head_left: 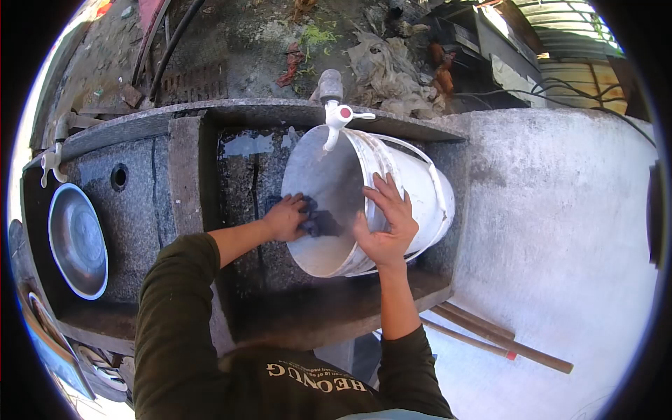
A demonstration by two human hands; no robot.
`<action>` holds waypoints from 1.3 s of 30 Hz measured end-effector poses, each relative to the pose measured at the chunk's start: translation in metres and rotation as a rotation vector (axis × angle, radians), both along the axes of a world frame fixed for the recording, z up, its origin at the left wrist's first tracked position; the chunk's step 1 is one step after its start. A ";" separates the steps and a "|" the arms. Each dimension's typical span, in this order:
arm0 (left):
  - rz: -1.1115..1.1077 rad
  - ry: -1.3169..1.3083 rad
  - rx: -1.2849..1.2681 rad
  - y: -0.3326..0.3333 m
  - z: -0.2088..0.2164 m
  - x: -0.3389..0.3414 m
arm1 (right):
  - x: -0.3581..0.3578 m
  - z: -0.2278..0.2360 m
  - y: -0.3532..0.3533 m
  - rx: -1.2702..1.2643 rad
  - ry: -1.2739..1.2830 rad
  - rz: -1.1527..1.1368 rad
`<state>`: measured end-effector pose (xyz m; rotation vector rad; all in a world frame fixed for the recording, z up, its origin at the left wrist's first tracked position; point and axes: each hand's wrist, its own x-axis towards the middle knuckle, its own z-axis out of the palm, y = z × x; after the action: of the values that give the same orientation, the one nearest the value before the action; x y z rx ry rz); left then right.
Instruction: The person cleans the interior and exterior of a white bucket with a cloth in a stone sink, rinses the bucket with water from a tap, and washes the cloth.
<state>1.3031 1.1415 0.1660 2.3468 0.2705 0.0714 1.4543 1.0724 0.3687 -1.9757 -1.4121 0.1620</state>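
Note:
A large white plastic bucket lies on its side in the right basin of a stone sink, its mouth facing left. My left hand is at the bucket's mouth, fingers curled over a dark, crumpled cloth pressed to the inside. Part of that cloth is hidden by the fingers. On the near side of the rim, my right hand holds the bucket, fingers spread over the outer wall and thumb at the edge. Above the mouth is a white tap with a red-centred handle.
In the left basin, a round metal bowl leans near the outer wall, beside a drain hole. A second white tap hangs there. Wooden poles lie right of the sink by a pale concrete surface. Crumpled sheeting lies behind.

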 end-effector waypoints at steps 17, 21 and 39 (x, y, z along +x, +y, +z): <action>-0.117 -0.381 0.292 0.021 -0.106 0.109 | -0.013 -0.064 -0.044 -0.139 -0.275 0.005; 0.075 -0.244 0.115 -0.037 -0.095 0.100 | -0.003 -0.063 -0.033 -0.110 -0.294 0.012; -0.093 -0.111 0.206 -0.014 -0.181 0.142 | -0.023 -0.073 -0.086 -0.091 -0.298 0.014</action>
<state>1.4454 1.1278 -0.0153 2.5456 0.1025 0.1921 1.4314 0.9868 0.2961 -2.1321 -1.6302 -0.0669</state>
